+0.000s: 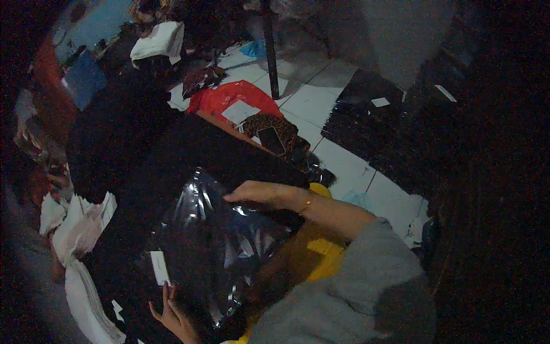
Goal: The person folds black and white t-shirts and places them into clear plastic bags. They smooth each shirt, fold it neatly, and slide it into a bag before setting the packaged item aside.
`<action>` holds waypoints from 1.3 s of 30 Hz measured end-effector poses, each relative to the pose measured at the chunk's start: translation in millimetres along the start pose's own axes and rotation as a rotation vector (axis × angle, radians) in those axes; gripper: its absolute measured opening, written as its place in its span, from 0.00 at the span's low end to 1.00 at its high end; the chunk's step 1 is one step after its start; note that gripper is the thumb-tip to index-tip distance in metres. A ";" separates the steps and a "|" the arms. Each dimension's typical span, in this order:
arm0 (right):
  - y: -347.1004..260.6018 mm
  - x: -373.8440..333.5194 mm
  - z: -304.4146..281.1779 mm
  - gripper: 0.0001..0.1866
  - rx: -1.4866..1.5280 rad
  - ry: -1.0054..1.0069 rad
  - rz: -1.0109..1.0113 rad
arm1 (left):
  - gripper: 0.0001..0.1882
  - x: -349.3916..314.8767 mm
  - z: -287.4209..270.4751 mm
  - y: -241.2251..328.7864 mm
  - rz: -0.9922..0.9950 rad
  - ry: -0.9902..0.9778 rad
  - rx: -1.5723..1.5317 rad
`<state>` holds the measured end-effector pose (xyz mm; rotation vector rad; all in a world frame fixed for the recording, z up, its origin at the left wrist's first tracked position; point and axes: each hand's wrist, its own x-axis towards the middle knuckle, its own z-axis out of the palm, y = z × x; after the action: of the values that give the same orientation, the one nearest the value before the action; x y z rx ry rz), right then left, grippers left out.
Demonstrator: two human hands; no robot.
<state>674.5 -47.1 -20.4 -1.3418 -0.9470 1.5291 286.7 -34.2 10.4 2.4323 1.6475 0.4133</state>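
Note:
A shiny black plastic bag lies in front of me, creased and catching the light. My right hand reaches over from the right and grips its far edge, the thumb side on top and most fingers hidden. A small white rectangular label rests on the bag's left part. At the label's lower end, my left hand has its fingers apart, with a fingertip touching or just beside it.
Stacks of white sheets stand on the left. Beyond the bag lie red cloth, a leopard-print piece and a dark phone. Labelled black packages sit on the tiled floor. A dark pole rises behind. Yellow material shows below my right arm.

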 end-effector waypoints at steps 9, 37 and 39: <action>-53.7 -199.2 -200.6 0.18 -0.709 1.007 -0.807 | 0.22 7.8 -15.6 -27.6 -0.039 0.349 -0.435; 80.0 -190.7 -362.4 0.20 -1.032 1.838 0.397 | 0.14 9.8 -12.8 -67.9 0.013 0.480 -0.396; 93.1 -183.8 -340.0 0.23 -1.187 1.714 0.419 | 0.14 18.2 -17.0 -90.5 0.149 0.484 -0.165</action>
<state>1008.0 -251.6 -90.7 -2.8552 -0.2523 -0.5640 208.0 16.2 2.1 2.4633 1.5098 1.1908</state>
